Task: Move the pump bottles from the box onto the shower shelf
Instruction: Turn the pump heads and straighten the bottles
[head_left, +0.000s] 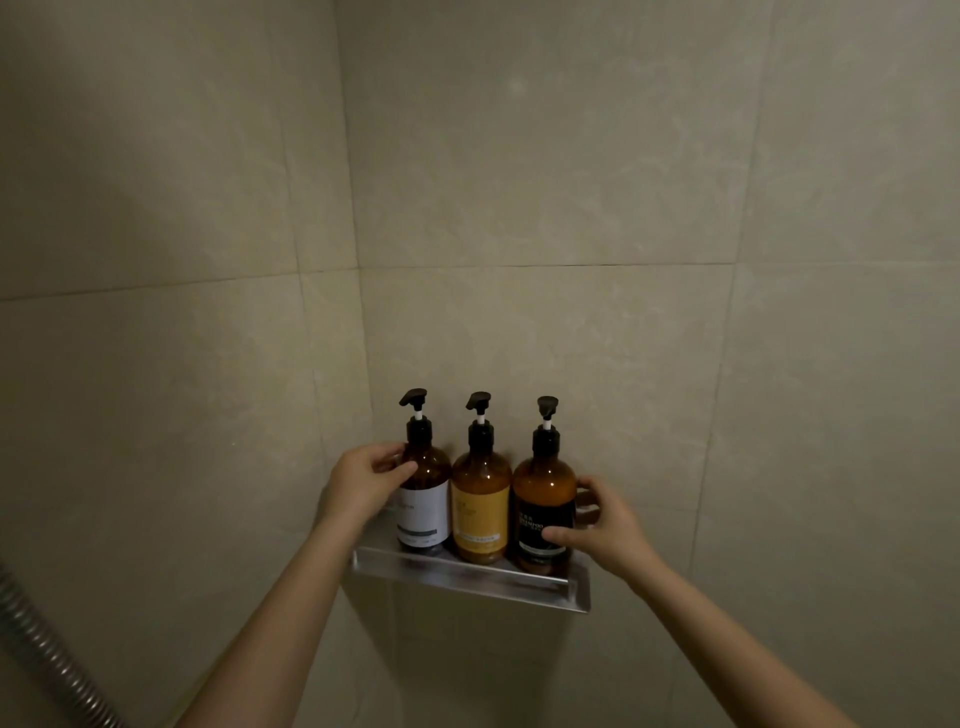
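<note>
On the metal shelf (467, 578) in the tiled corner (359, 312), left hand (363, 484) is curling round the white-label bottle (427, 501), right hand (605, 530) is pinching the black-label bottle (543, 493).

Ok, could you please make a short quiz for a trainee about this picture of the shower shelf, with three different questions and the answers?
1. True or false: the left hand holds the white-label bottle.
2. How many pump bottles stand on the shelf? A two, B three, C four.
3. Fill in: the right hand grips the bottle with the ___ label.
Key: 1 true; 2 B; 3 black, that is the black-label bottle.
</note>
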